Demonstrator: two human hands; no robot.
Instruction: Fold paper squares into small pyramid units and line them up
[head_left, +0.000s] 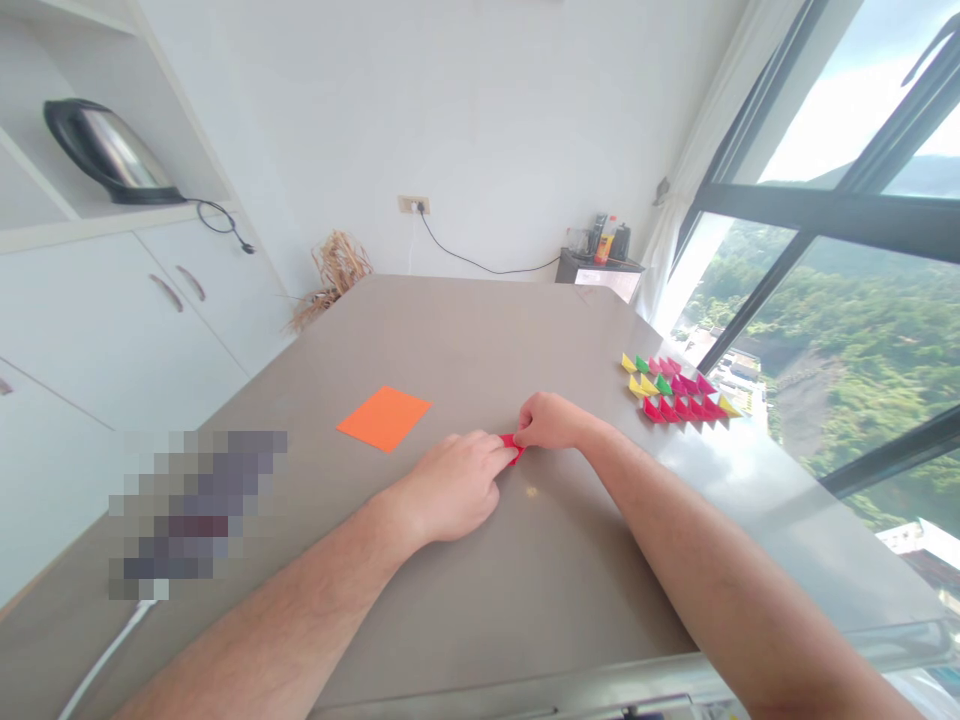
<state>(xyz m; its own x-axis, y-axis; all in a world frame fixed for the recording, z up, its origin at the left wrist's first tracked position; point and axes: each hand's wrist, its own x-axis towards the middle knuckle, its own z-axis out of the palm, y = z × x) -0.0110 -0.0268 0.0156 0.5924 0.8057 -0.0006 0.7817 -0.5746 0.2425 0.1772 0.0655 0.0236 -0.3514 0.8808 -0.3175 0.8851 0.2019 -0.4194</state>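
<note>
A small piece of folded red paper [512, 441] lies on the table between my two hands, mostly covered by fingers. My left hand [459, 484] rests over its left end, fingers together and pressing on it. From the right, my right hand [551, 420] pinches the other end with curled fingers. To the left of my hands lies a flat square of orange paper [385, 418]. Farther right stand several small folded paper boats [679, 408] in rows, in red, pink, green and yellow.
The grey-brown table [480, 330] stretches toward the wall. A blurred-out dark object [202, 510] with a white cable [105, 655] lies at the left. Windows [840, 260] line the right side. A kettle [124, 150] stands on a shelf, and bottles [606, 240] stand beyond the table.
</note>
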